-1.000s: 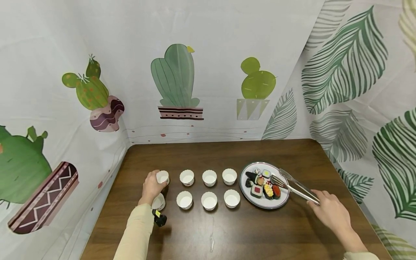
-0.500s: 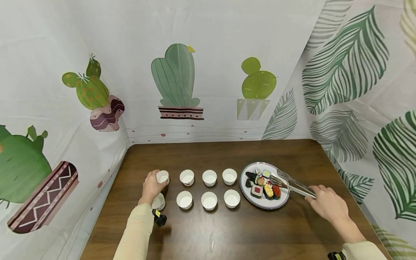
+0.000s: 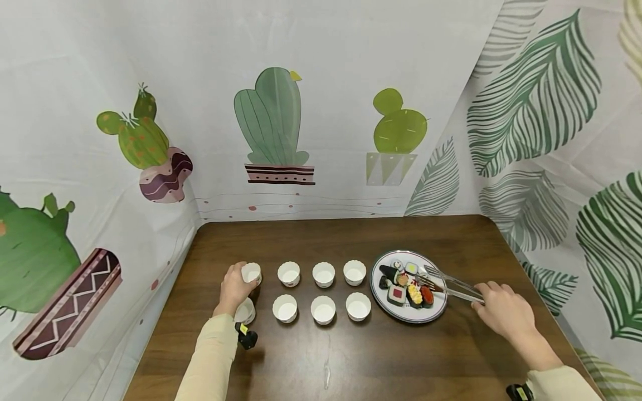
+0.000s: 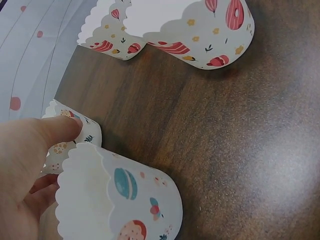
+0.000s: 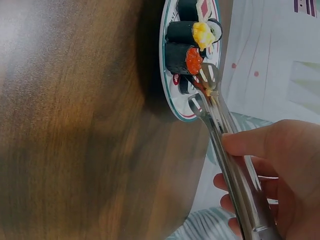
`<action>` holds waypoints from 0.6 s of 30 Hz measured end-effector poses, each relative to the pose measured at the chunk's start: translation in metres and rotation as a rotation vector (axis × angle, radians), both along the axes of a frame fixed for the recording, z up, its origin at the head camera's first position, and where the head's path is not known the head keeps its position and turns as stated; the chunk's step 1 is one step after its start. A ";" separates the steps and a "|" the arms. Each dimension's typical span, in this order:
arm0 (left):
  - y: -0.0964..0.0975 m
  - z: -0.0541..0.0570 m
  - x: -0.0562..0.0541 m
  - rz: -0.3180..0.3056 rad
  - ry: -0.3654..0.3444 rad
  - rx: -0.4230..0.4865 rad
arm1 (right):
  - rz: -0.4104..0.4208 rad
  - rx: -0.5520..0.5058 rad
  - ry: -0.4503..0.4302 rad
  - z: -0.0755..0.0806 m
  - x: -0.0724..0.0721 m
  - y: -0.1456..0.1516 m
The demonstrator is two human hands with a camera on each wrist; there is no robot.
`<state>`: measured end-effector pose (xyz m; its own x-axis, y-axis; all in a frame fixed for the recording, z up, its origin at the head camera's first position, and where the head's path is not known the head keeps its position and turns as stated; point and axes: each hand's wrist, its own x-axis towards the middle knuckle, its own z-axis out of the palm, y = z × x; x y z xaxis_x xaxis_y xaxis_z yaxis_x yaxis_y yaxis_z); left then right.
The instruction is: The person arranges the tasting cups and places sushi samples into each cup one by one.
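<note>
Right hand (image 5: 287,170) holds metal tongs (image 5: 232,172), tips (image 5: 213,86) over a white plate (image 5: 175,104) bearing red-topped sushi (image 5: 180,59), yellow-topped sushi (image 5: 186,33) and other pieces (image 5: 189,10), on a brown table (image 5: 75,125).

In the head view, the left hand (image 3: 234,288) hid part of the pinched cup (image 3: 252,273); whether the tongs (image 3: 458,294) touched any sushi (image 3: 414,296) (the two overlapped there) was unclear. The left wrist view's bottom edge cut off the nearer cup (image 4: 142,195); the right wrist view cropped the plate (image 5: 164,80), tongs and right hand (image 5: 292,172).
</note>
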<state>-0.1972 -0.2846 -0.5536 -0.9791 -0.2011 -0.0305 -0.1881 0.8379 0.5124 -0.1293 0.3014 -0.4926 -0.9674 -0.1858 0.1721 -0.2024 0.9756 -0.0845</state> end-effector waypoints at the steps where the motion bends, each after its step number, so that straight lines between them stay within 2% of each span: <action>1: 0.000 0.000 0.000 0.001 0.000 0.001 | 0.003 0.006 0.006 0.000 0.000 -0.001; 10: 0.001 -0.001 0.000 0.002 0.004 0.002 | 0.003 0.021 -0.009 0.003 -0.002 -0.003; 18: 0.000 -0.001 -0.001 0.000 0.008 0.000 | 0.017 0.025 0.036 0.002 -0.003 -0.003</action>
<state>-0.1980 -0.2845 -0.5549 -0.9792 -0.2015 -0.0226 -0.1842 0.8376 0.5143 -0.1325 0.2983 -0.4907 -0.9573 -0.2072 0.2016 -0.2217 0.9737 -0.0521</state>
